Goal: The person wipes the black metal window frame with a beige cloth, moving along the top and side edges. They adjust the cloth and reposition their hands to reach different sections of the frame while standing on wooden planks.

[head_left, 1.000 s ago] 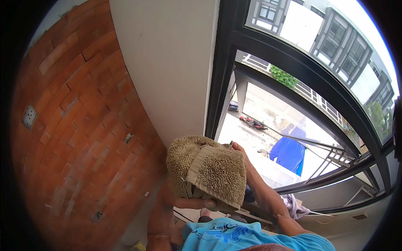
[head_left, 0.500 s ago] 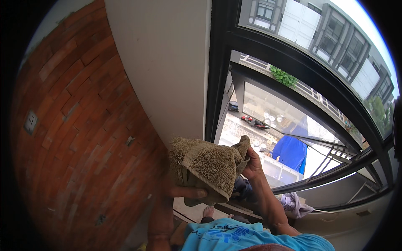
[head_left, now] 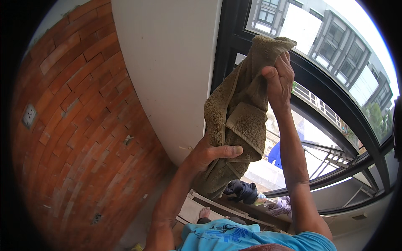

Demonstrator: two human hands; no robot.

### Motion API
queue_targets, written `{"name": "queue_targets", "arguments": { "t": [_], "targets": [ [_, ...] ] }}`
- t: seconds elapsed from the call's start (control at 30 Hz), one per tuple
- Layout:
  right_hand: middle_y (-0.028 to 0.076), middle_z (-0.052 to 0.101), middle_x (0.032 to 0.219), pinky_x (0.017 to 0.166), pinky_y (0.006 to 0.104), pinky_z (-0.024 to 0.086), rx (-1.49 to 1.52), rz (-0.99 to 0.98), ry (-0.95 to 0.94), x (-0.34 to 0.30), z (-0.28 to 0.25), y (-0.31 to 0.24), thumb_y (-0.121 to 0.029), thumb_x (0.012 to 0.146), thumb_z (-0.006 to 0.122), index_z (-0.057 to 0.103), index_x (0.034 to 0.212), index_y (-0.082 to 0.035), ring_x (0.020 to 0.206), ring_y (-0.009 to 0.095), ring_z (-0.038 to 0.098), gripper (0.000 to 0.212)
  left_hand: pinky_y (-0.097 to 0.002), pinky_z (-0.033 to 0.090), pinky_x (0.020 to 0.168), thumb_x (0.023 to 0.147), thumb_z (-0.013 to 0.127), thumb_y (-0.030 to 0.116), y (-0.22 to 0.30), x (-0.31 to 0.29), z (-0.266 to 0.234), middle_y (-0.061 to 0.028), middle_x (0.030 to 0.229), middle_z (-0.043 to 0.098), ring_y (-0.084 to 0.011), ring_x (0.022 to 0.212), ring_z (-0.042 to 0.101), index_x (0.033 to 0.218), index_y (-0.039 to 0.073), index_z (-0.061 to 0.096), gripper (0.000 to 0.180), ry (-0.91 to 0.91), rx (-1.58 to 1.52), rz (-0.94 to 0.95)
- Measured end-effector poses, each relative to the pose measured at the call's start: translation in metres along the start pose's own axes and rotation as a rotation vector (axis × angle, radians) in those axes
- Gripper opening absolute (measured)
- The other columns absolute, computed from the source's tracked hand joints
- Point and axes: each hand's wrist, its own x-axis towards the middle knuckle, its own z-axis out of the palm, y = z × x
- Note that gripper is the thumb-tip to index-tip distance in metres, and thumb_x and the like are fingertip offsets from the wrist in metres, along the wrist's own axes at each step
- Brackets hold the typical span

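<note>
An olive-brown towel (head_left: 247, 121) is stretched between my two hands in front of the window. My right hand (head_left: 280, 79) grips its upper end, raised against the dark frame and the glass, with the thumb pressed over the cloth. Lower down, my left hand (head_left: 213, 152) clasps the folded lower part, its thumb lying across the front. The left fingers are hidden behind the towel. A folded flap hangs at the middle, and the bottom edge droops below my left hand.
A dark window frame (head_left: 356, 90) curves along the right, with an open lower pane. A white wall column (head_left: 167, 62) stands beside a brick wall (head_left: 79, 138) with an outlet (head_left: 29, 116). Dark clothing (head_left: 243, 190) and a pale purple cloth (head_left: 281, 207) lie by the sill.
My right hand has risen to the upper frame, drawing the towel's end up with it. The bunched towel has opened out lengthwise, and my left hand has moved up and to the right.
</note>
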Motion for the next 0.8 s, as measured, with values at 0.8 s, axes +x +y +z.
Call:
{"name": "queue_targets", "arguments": {
  "t": [0.8],
  "targets": [
    [0.011, 0.060, 0.122, 0.123, 0.0470, 0.024, -0.761, -0.482, -0.528, -0.018, 0.056, 0.013, -0.012, 0.084, 0.065, 0.068, 0.114, -0.004, 0.129, 0.027, 0.050, 0.032, -0.0360, 0.062, 0.084, 0.079, 0.074, 0.001, -0.029, 0.022, 0.000, -0.0169, 0.115, 0.064, -0.0237, 0.098, 0.070, 0.133, -0.003, 0.048, 0.060, 0.097, -0.083, 0.048]
  ]
}}
